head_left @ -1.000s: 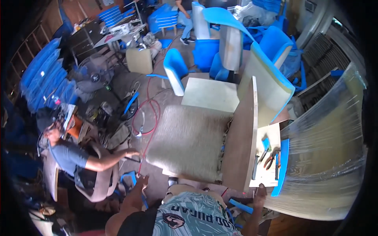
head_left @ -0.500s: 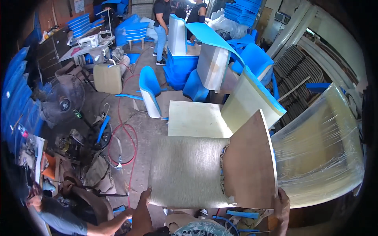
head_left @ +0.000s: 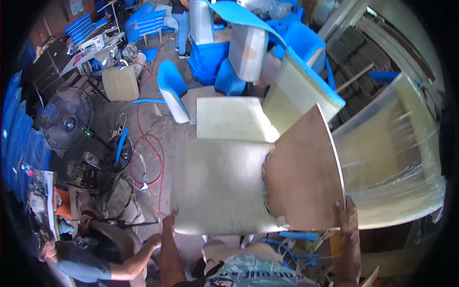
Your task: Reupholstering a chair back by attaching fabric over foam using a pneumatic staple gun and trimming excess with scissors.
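A chair shell fills the lower middle, with a beige fabric seat [head_left: 217, 186] and an upright plywood back [head_left: 306, 172] at its right. My left hand [head_left: 169, 220] grips the seat's front-left corner. My right hand [head_left: 348, 216] holds the outer edge of the plywood at its near end, fingers curled on it. A pale board [head_left: 227, 117] lies just beyond the seat. A curved panel wrapped in clear film [head_left: 387, 172] stands right of the plywood, beside my right hand.
A co-worker [head_left: 86, 260] works at lower left, arm reaching near my left hand. A fan [head_left: 64, 119] stands left, a red hose [head_left: 149, 184] loops on the floor, blue foam-covered chair pieces [head_left: 172, 91] crowd the back, and another person's legs [head_left: 180, 36] show there.
Both my hands have come up onto the shell and gripped it. Its plywood back has swung to lean further right, covering the tools that lay behind it. The co-worker is lower in view.
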### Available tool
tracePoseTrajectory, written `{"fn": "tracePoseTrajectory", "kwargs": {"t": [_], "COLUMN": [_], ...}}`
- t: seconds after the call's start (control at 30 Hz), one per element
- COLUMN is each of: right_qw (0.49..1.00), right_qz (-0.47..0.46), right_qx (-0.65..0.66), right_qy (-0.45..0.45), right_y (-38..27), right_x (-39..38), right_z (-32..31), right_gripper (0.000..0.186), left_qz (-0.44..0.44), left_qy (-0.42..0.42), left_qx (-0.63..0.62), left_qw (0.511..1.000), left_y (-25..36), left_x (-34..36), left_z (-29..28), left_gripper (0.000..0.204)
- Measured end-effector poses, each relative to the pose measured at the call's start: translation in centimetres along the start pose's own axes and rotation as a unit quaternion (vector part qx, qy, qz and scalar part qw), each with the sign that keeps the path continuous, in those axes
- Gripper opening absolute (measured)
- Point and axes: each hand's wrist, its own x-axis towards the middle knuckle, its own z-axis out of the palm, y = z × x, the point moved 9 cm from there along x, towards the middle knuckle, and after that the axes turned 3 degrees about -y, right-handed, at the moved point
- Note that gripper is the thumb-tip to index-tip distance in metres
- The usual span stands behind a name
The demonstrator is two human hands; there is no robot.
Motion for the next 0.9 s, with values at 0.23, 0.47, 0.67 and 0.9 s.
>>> {"fn": "tracePoseTrajectory", "kwargs": {"t": [0.23,0.47,0.67,0.9], "right_qw": [0.982,0.985,0.968,0.968], "right_qz": [0.156,0.088,0.128,0.128], "right_qx": [0.052,0.054,-0.056,0.044], "right_qy": [-0.089,-0.138,-0.209,-0.211], "right_y": [13.8,29.9,40.7,43.3], "right_x": [-0.2,9.2,8.9,5.0], "right_z": [2.5,19.1,27.8,29.4], "right_gripper": [0.031,0.038,0.062,0.048], "left_qz": [-0.115,-0.116,-0.020,-0.001], "left_qy": [0.178,0.376,0.479,0.501], "left_qx": [-0.420,-0.322,-0.241,-0.209], "left_qw": [0.883,0.861,0.844,0.840], "left_y": [3.7,17.8,25.6,30.8], "left_x": [-21.8,-33.6,-34.7,-35.7], "left_z": [-22.0,-33.3,-32.6,-32.5], "left_gripper": [0.055,0.058,0.049,0.069]}}
